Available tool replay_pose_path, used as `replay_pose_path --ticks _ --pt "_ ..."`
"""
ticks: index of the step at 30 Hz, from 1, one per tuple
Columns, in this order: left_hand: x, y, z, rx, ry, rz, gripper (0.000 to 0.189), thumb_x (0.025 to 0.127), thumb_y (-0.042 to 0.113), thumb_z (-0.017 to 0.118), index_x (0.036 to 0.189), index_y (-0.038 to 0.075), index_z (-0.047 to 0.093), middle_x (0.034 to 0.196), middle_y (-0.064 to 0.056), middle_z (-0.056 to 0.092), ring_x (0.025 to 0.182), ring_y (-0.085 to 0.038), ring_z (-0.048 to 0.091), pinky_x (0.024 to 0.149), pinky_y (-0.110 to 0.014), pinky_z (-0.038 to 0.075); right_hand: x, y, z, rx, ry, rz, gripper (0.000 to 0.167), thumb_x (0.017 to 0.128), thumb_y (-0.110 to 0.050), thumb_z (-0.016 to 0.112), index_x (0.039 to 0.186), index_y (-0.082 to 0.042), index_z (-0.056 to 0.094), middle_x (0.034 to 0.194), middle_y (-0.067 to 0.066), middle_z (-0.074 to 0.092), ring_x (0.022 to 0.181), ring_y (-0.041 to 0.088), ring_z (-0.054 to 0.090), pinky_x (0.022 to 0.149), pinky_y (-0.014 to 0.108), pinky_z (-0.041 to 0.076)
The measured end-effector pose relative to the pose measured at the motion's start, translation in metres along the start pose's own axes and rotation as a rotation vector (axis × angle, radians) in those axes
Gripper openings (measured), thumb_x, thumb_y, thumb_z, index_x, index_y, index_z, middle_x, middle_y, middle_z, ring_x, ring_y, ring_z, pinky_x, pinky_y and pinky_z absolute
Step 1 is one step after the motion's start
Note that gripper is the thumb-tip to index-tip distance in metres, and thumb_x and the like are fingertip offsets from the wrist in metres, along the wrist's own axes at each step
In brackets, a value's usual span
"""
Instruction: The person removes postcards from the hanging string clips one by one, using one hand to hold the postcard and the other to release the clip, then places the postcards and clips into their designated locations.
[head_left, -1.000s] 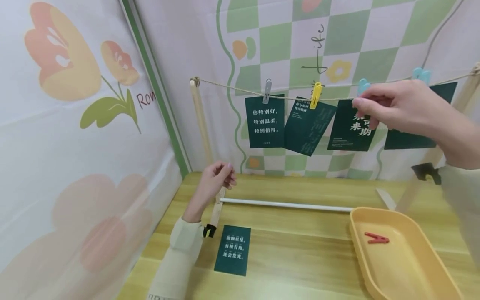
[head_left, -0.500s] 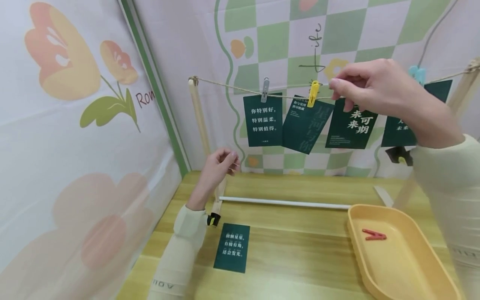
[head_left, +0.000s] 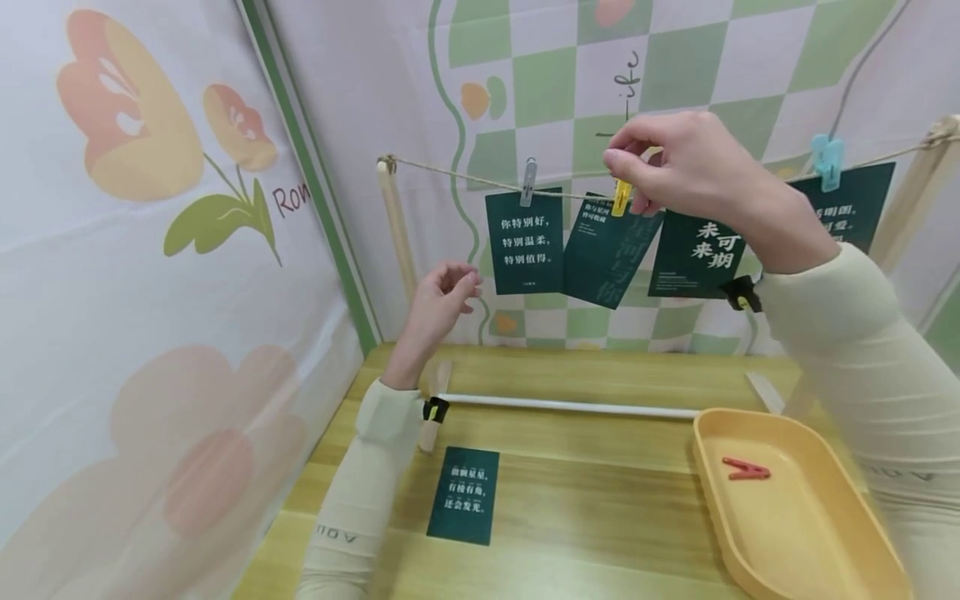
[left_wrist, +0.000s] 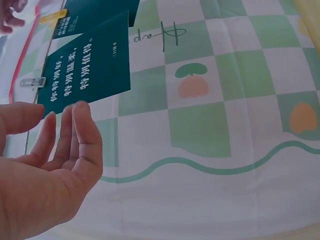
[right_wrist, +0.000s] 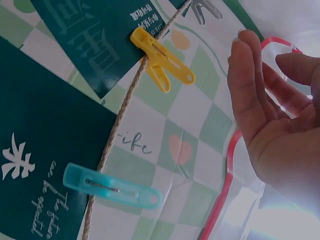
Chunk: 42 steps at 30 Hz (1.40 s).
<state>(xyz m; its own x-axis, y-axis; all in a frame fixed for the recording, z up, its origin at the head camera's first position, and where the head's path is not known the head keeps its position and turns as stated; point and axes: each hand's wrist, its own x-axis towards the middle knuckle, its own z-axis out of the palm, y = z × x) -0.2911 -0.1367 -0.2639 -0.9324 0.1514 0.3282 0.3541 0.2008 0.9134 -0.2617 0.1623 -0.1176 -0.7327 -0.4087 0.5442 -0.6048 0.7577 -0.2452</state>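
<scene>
Several dark green printed cards hang from a twine line (head_left: 480, 179), held by clothespins. My right hand (head_left: 693, 171) is in front of the yellow clothespin (head_left: 621, 200) in the head view. The right wrist view shows that hand (right_wrist: 280, 115) apart from the yellow clothespin (right_wrist: 162, 57), its fingers loosely bent around nothing. A light blue clothespin (right_wrist: 110, 185) clips another card (right_wrist: 45, 125). My left hand (head_left: 438, 312), relaxed and holding nothing, hovers left of the leftmost card (head_left: 525, 271), which hangs from a grey clothespin (head_left: 528, 182).
A loose green card (head_left: 463, 496) lies on the wooden table (head_left: 592, 500). The yellow tray (head_left: 703, 475) at right holds a red clothespin (head_left: 746, 468). Wooden posts (head_left: 396, 225) carry the twine, and a white rod (head_left: 570, 406) runs between their bases.
My right hand has moved left along the twine, from the light blue clothespin to the yellow one. My left hand has risen slightly. The cards hang much as before.
</scene>
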Motion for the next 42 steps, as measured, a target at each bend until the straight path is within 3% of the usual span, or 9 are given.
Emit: replay_pose_path --ticks 3,5,9,12,15,21,25,30,42 --pt "0.006 -0.001 0.005 -0.034 0.029 0.016 0.028 0.099 0.018 0.058 0.120 -0.001 0.056 0.109 -0.016 0.064 0.094 -0.022 0.063 0.071 -0.023 0.055 0.007 -0.004 0.004 0.004 -0.003 0.039 0.035 0.102 -0.032 0.047 0.120 -0.007 0.063 0.103 0.010 0.065 0.056 0.008 0.065 0.058 0.013 0.050" --pt "0.010 -0.002 0.008 -0.070 0.051 0.025 0.029 0.098 0.017 0.060 0.120 -0.002 0.056 0.105 -0.013 0.064 0.090 -0.017 0.062 0.071 -0.022 0.055 0.014 -0.007 0.008 -0.013 -0.010 0.073 0.038 0.103 -0.032 0.044 0.123 -0.006 0.062 0.107 0.012 0.067 0.055 0.011 0.066 0.067 0.021 0.054" --pt "0.019 -0.006 0.012 -0.101 0.099 0.039 0.027 0.098 0.018 0.060 0.119 0.000 0.058 0.102 -0.009 0.064 0.087 -0.010 0.060 0.071 -0.021 0.055 0.029 -0.016 0.021 -0.036 -0.042 0.140 0.044 0.104 -0.034 0.039 0.131 -0.004 0.057 0.118 0.016 0.067 0.058 0.015 0.067 0.069 0.034 0.055" --pt "0.022 -0.009 0.010 -0.086 0.151 0.037 0.024 0.099 0.019 0.059 0.117 0.003 0.059 0.106 -0.013 0.064 0.087 -0.011 0.059 0.071 -0.021 0.054 0.039 -0.027 0.037 -0.040 -0.030 0.144 0.046 0.105 -0.034 0.038 0.137 -0.003 0.052 0.126 0.018 0.065 0.059 0.019 0.064 0.056 0.030 0.051" --pt "0.024 -0.012 0.006 -0.073 0.178 0.022 0.025 0.100 0.021 0.057 0.119 0.003 0.058 0.113 -0.017 0.062 0.092 -0.014 0.058 0.073 -0.022 0.053 0.047 -0.037 0.054 -0.034 0.008 0.127 0.048 0.104 -0.033 0.040 0.140 -0.003 0.049 0.130 0.018 0.063 0.063 0.024 0.062 0.056 0.031 0.049" --pt "0.034 -0.020 0.009 -0.128 0.132 0.011 0.039 0.101 0.025 0.056 0.132 0.002 0.054 0.130 -0.017 0.060 0.114 -0.026 0.060 0.088 -0.033 0.055 0.057 -0.040 0.070 0.040 0.010 0.152 0.051 0.104 -0.035 0.043 0.145 -0.006 0.044 0.135 0.017 0.060 0.077 0.027 0.070 0.077 0.041 0.057" --pt "0.040 -0.022 0.013 -0.179 0.124 0.008 0.038 0.100 0.024 0.057 0.133 0.005 0.056 0.133 -0.014 0.061 0.120 -0.031 0.060 0.095 -0.043 0.054 0.063 -0.036 0.073 0.091 -0.009 0.189 0.053 0.103 -0.038 0.044 0.147 -0.009 0.041 0.139 0.015 0.058 0.067 0.025 0.071 0.067 0.034 0.058" --pt "0.042 -0.019 0.018 -0.180 0.135 0.002 0.036 0.100 0.023 0.058 0.132 0.008 0.058 0.131 -0.013 0.063 0.115 -0.027 0.064 0.088 -0.036 0.056 0.066 -0.031 0.075 0.144 -0.024 0.224 0.056 0.102 -0.039 0.045 0.150 -0.010 0.036 0.140 0.014 0.056 0.064 0.024 0.069 0.055 0.027 0.055" --pt "0.044 -0.024 0.029 -0.173 0.137 -0.025 0.036 0.100 0.025 0.058 0.130 0.007 0.060 0.121 -0.015 0.066 0.089 -0.012 0.062 0.074 -0.025 0.054 0.069 -0.026 0.087 0.214 -0.051 0.314 0.062 0.102 -0.042 0.042 0.154 -0.012 0.029 0.143 0.011 0.054 0.062 0.019 0.068 0.057 0.031 0.058"
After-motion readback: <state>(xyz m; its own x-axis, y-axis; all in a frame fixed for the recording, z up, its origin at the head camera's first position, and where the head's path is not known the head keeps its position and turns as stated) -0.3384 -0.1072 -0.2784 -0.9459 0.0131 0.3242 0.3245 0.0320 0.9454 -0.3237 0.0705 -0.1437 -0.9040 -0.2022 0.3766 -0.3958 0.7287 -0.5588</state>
